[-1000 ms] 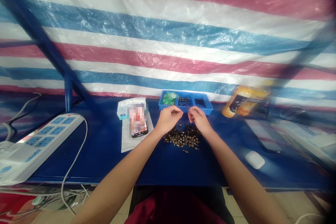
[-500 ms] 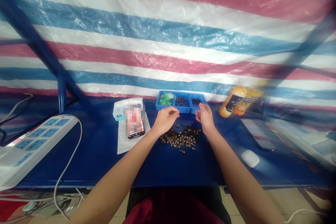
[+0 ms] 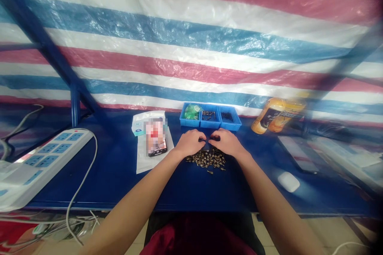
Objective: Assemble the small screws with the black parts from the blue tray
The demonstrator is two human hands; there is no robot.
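My left hand (image 3: 190,142) and my right hand (image 3: 226,142) are curled narrow, palms down, their fingertips close together just above the far edge of a pile of small screws (image 3: 206,160) on the blue table (image 3: 119,185). I cannot tell whether either hand holds a screw. Just past my hands sits a blue tray (image 3: 210,126) with three compartments: a green bag (image 3: 191,111) in the left one, and small dark parts (image 3: 208,114) in the middle and right ones. To my left, a phone (image 3: 155,139) lies on a white sheet (image 3: 143,163), with a power strip (image 3: 44,159) farther out. To my right are a yellow bottle (image 3: 277,115) and a white earbud case (image 3: 289,181).
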